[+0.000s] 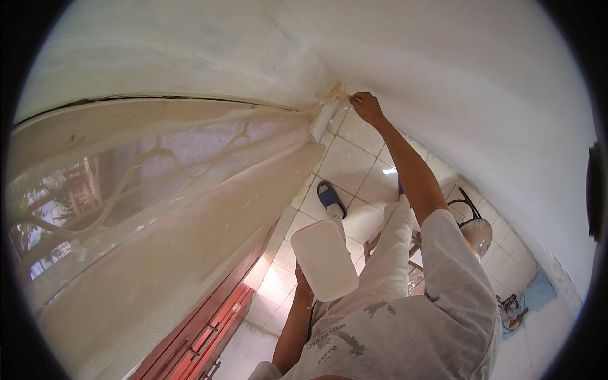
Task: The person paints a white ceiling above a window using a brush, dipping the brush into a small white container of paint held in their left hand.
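My right hand (367, 107) reaches far up to the corner where two pale walls meet. Its fingers are closed on a small brush-like tool (342, 95) with a yellowish end, which is against the corner. The tool's exact kind is hard to make out. Low in front of my body, my left hand (303, 283) grips the side of a white rectangular tub (325, 259) with rounded corners. The tub's upper face looks plain white, and some of the left fingers are hidden behind it.
At left, a window (120, 183) sits in a pale wall, with a red cabinet (202, 335) below. A wooden stool or ladder (415, 253) stands under me on the tiled floor (348, 164). A round pan-like thing (476, 234) and tangled cables (513, 313) lie to the right.
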